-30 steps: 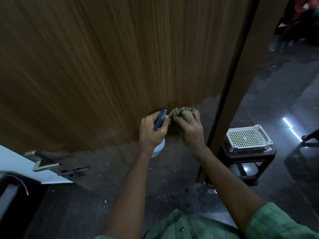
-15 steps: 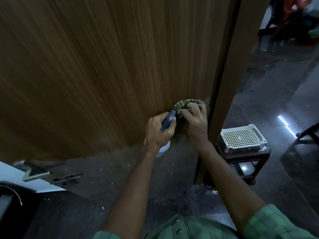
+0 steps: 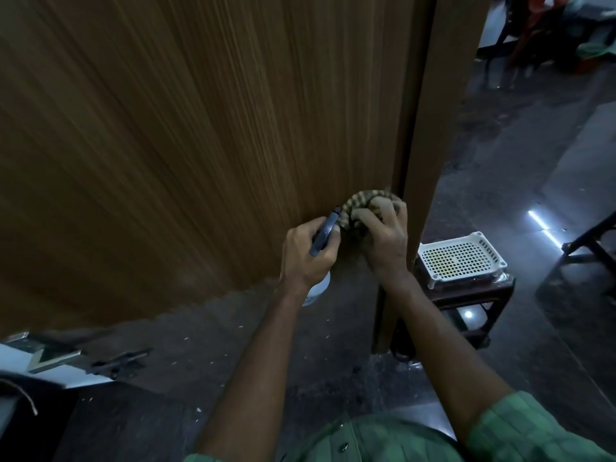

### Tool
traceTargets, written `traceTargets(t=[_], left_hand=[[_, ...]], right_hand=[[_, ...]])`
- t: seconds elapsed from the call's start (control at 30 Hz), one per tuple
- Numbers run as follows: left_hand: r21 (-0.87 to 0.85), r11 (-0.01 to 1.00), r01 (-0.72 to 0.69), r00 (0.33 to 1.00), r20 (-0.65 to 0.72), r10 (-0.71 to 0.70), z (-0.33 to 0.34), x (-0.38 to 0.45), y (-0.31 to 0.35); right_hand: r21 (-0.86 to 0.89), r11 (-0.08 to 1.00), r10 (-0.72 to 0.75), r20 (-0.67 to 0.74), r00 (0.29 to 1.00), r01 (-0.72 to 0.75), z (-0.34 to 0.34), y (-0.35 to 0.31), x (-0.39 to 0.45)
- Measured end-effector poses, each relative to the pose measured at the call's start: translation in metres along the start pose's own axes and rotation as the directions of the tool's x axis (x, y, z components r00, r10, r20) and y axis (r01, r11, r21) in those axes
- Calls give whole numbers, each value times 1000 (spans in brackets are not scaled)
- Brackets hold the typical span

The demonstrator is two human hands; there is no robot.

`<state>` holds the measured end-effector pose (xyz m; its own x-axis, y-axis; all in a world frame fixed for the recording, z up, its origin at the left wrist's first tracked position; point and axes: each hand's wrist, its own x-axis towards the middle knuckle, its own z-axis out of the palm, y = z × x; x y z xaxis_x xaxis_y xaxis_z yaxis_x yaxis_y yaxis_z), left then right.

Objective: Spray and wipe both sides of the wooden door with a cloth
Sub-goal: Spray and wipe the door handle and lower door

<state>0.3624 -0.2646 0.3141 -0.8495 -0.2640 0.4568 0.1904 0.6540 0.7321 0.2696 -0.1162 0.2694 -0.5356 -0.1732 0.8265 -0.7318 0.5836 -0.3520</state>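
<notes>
The brown wooden door (image 3: pixel 186 135) fills the upper left of the view, its right edge meeting the frame. My right hand (image 3: pixel 383 238) grips a bunched striped cloth (image 3: pixel 363 203) and presses it on the door's lower right part, close to the edge. My left hand (image 3: pixel 308 253) sits just left of it, curled round a spray bottle (image 3: pixel 318 288) whose dark blue trigger head pokes up between the fingers. The white bottle body shows below the hand.
A brown door frame post (image 3: pixel 430 135) stands right of the cloth. Behind it a dark wooden stool (image 3: pixel 473 301) carries a white perforated basket (image 3: pixel 461 260). A white door edge with metal latch hardware (image 3: pixel 50 356) lies at lower left. The dark floor (image 3: pixel 233 355) is littered with small chips.
My right hand and the cloth have slid up and to the right along the door toward its edge. My left hand with the bottle has followed alongside.
</notes>
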Motion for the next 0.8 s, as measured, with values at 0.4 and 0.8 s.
traceTargets(t=[0.4, 0.8], left_hand=[[-26, 1000, 4, 1000, 25, -4, 14, -7, -2], [22, 1000, -2, 1000, 30, 2, 19, -23, -24]], right_hand=[[-12, 1000, 27, -93, 995, -28, -9, 4, 25], [9, 996, 94, -27, 995, -94, 4, 5, -7]])
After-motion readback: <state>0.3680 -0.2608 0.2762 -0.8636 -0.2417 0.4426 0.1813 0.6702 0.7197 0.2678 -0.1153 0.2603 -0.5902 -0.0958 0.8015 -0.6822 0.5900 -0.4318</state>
